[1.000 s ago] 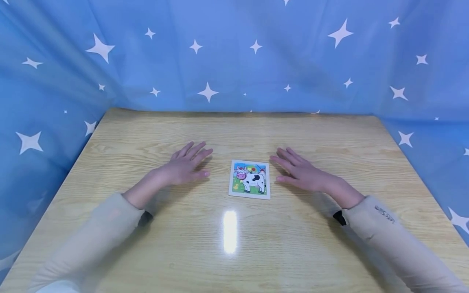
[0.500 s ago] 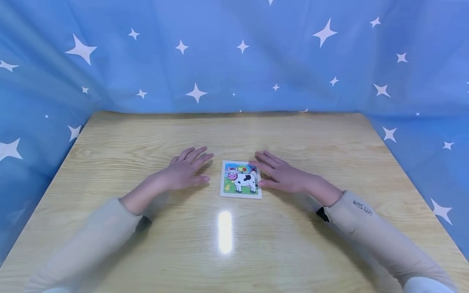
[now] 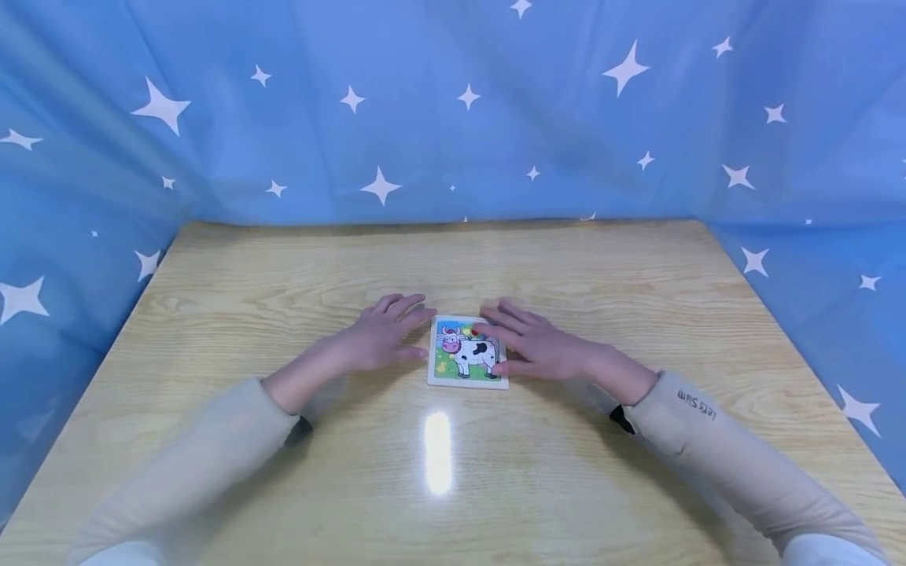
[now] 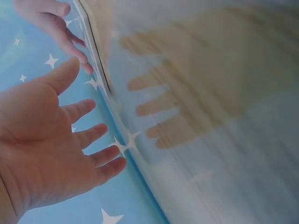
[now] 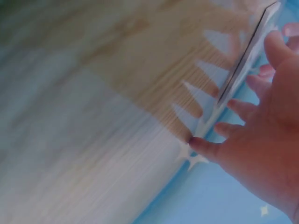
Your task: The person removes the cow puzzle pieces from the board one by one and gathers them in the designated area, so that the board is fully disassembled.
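Note:
A small square cow jigsaw puzzle (image 3: 463, 358) with a white border lies flat on the table, seen edge-on in the left wrist view. Just left of it is my left hand (image 3: 382, 338), fingers extended and spread, fingertips close by its left edge. From the other side, my right hand (image 3: 548, 347) reaches over the puzzle's right part, partly hiding it. Whether either hand touches the puzzle I cannot tell. Spread fingers show in the right wrist view too, where the right hand (image 5: 268, 126) grips nothing.
The wooden table (image 3: 340, 251) has a glossy top with a bright light reflection (image 3: 438, 453) in front of the puzzle. A blue curtain (image 3: 418, 55) with white stars hangs behind the table and along its sides.
Both hands have moved inward. The left hand has come right, close to the puzzle, and the right hand has gone left, over its right part. The head view has shifted slightly.

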{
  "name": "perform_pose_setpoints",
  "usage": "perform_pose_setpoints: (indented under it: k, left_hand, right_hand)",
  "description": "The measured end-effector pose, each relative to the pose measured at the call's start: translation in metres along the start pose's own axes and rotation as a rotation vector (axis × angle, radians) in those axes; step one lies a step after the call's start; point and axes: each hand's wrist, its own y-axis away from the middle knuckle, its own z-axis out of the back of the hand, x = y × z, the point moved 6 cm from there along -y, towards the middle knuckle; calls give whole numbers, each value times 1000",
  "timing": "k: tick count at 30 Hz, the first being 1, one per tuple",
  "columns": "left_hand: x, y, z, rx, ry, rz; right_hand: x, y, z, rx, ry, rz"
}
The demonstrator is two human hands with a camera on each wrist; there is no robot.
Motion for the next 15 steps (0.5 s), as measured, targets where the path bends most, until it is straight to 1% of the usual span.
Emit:
perform_pose_setpoints:
  k: [5,9,12,15]
  left_hand:
    - [-8,-4,-2,12,-21,-12]
    - [-14,-6,-2,17,-29,1]
    - [-16,-6,-1,11,-41,11]
    - [-19,-7,0,-5,-37,17]
  right_hand:
    - [1,0,-2,-9,21,26]
    - [3,-1,-1,-31,44,58]
    - [5,0,0,-47,52,81]
    - [6,0,0,-56,48,85]
